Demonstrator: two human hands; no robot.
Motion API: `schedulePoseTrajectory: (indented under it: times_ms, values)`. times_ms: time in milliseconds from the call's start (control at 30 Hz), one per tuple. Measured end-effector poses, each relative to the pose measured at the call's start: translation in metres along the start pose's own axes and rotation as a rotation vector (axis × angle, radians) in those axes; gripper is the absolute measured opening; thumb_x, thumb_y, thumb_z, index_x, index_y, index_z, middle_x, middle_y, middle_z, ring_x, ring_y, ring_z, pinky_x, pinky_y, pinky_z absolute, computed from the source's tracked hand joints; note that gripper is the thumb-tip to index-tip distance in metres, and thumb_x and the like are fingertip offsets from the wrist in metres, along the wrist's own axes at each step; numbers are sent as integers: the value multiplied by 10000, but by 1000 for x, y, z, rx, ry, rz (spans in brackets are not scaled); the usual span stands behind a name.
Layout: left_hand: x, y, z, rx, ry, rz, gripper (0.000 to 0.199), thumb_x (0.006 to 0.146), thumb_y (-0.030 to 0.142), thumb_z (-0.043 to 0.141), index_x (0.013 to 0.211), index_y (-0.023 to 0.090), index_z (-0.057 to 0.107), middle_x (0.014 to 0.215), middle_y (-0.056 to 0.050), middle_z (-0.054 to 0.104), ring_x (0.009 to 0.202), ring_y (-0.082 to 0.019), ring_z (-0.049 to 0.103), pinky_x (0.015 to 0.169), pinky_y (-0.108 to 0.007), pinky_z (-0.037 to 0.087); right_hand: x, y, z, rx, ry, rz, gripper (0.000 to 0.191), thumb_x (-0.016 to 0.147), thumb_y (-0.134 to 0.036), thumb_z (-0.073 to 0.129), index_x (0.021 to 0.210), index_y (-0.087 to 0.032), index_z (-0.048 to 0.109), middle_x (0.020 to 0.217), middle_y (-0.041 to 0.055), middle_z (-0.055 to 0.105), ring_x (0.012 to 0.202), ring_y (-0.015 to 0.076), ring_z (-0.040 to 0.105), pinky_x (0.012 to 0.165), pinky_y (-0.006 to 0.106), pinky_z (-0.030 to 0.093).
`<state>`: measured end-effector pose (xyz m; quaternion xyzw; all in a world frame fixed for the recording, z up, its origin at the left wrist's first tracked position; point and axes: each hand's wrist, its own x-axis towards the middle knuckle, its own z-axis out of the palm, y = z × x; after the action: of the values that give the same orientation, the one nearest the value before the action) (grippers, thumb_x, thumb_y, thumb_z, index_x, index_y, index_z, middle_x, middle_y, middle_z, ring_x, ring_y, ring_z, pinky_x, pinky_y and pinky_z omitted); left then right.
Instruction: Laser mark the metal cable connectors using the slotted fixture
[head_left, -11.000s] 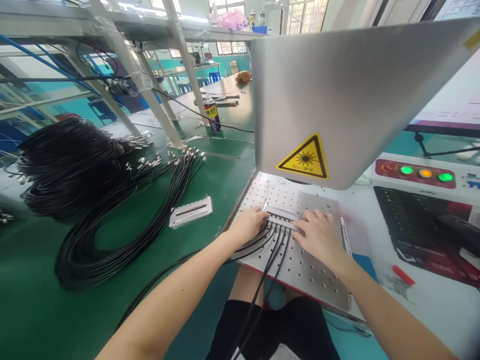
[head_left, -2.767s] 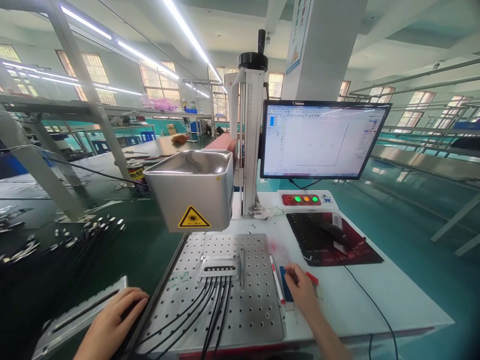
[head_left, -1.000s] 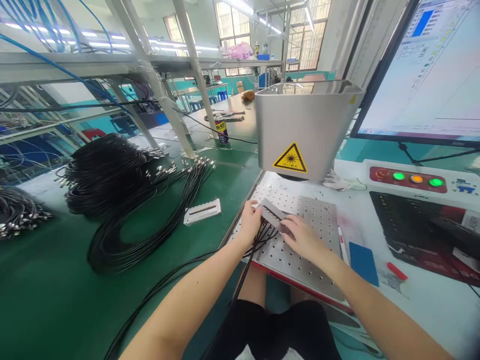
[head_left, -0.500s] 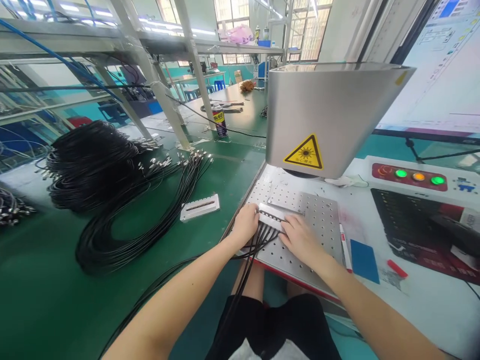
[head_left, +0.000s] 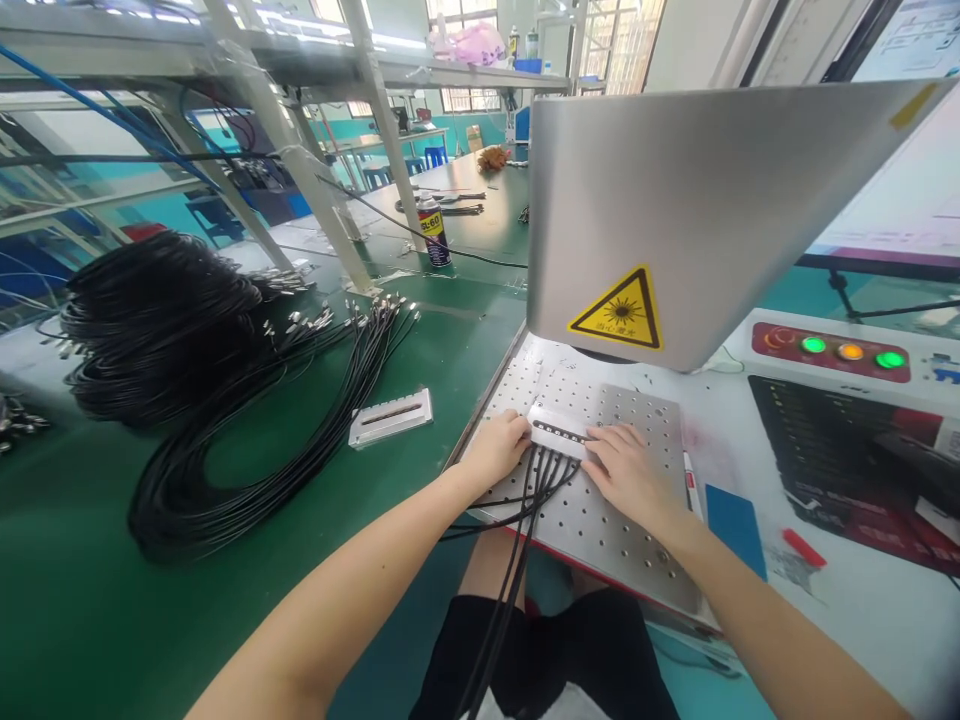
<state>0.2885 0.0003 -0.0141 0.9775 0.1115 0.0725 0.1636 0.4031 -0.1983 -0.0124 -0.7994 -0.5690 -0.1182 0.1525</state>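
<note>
A silver slotted fixture block [head_left: 556, 443] lies on the perforated metal plate [head_left: 615, 535], with a row of small cable connectors showing in its slot. Several black cables [head_left: 529, 500] run from its near side over the plate edge toward my lap. My left hand [head_left: 499, 445] is closed at the block's left end, fingertips pressed against it. At the opposite end, the bent fingers of my right hand [head_left: 626, 475] hold the block's right side. A second, similar fixture block [head_left: 391, 416] lies on the green mat to the left, its slot apparently without cables.
Over the plate hangs a silver laser head [head_left: 675, 220] with a yellow warning sign. Black cable bundles [head_left: 161, 320] are piled at left. A spray can [head_left: 433, 232] stands by the shelf post. A marker [head_left: 691, 485], blue card [head_left: 735, 525] and button panel [head_left: 832, 352] are at right.
Both hands and the fixture block have shifted slightly to the right on the plate, the cables trailing along. The view has also moved a little closer to the laser head.
</note>
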Motion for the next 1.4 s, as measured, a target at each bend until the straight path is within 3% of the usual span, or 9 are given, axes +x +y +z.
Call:
schedulePoseTrajectory:
  times_ms: [333,600,767,933,1067,1233,1400]
  values:
    - [3,11,6,73,-27,16,113,845,194,469,858,167,578,886,-49,563,792,-160,554,693,-255,410,-11,10,-3,-23,23,14,233,885,-244,419,912,-184,642,1108,61,632,1027,218,553,1009,476,294]
    - [4,18,0,106,-73,-31,125,842,190,456,883,170,572,920,-57,565,828,-171,556,721,-263,409,-7,5,-2,-24,9,61,197,876,-232,436,900,-188,626,1104,52,627,1029,217,534,1033,490,220]
    - [2,22,-11,122,-73,-44,160,827,205,465,934,181,581,946,-62,582,866,-186,562,740,-277,420,-18,1,-11,-84,49,75,237,865,-280,441,1024,-186,590,1138,92,588,1069,253,492,981,484,279]
    - [-16,-16,-38,54,151,-2,175,815,250,464,919,189,591,975,-56,596,956,-211,533,828,-317,424,-72,29,-20,-125,278,195,241,860,-245,422,1035,-183,577,1061,93,591,1016,232,500,905,409,361]
    - [-33,-60,-39,-46,242,-30,246,833,356,424,923,194,586,956,-45,593,867,-195,568,759,-310,462,-111,52,-21,-237,447,325,238,828,-155,407,991,-178,579,983,81,608,992,238,496,875,418,358]
    - [-39,-78,-21,-8,309,51,257,825,389,439,906,213,608,1008,-55,592,940,-223,556,797,-342,462,-115,53,-16,-263,447,394,393,707,-7,358,982,-188,575,952,51,625,998,230,498,906,425,326]
    - [-39,-82,-19,-29,304,42,272,821,415,442,853,232,640,1003,-42,615,911,-206,585,780,-314,487,-114,53,-9,-258,416,401,470,632,36,341,960,-207,574,887,24,638,887,191,546,911,386,331]
